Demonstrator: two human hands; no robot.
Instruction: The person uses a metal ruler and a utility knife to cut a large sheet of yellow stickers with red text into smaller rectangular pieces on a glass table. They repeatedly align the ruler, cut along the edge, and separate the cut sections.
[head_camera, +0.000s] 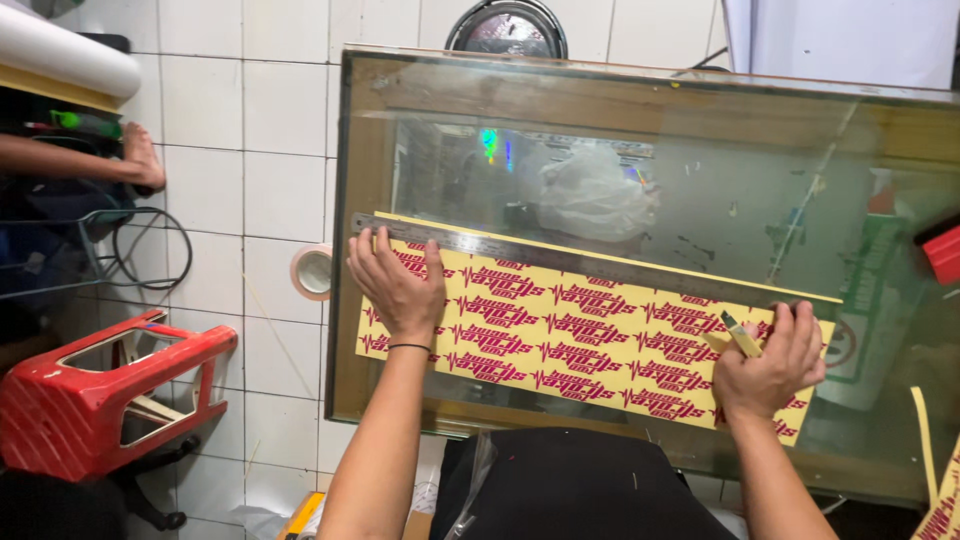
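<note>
**Operator A:** Where the tiled floor (270, 150) shows at the far left, what lies beside the worktop?

**Operator B:** A red plastic stool (100, 395) lies tipped on its side. Above it, another person's bare foot (143, 157) rests on the tiles near a black cable (165, 250). A roll of tape (312, 271) sits just beside the worktop's left edge.

**Operator A:** Describe the sheet.

**Operator B:** The yellow sticker sheet (590, 345) lies flat on the glass worktop (700, 190), running slightly downward from left to right. Rows of repeated magenta lettering cover it. A long steel ruler (590, 265) lies along its upper edge, touching it.

**Operator A:** State of the left hand?

**Operator B:** The left hand (400, 285) lies palm down on the sheet's left end. Its fingers (362, 255) are spread flat and reach onto the ruler, pressing rather than gripping. A thin black band circles the wrist.

**Operator A:** And the right hand?

**Operator B:** The right hand (770, 365) rests on the sheet's right end. Its fingers are curled closed around a yellow utility knife (741, 338), which points up-left toward the ruler's right end. Further right, a red object (943, 252) sits at the frame edge.
</note>
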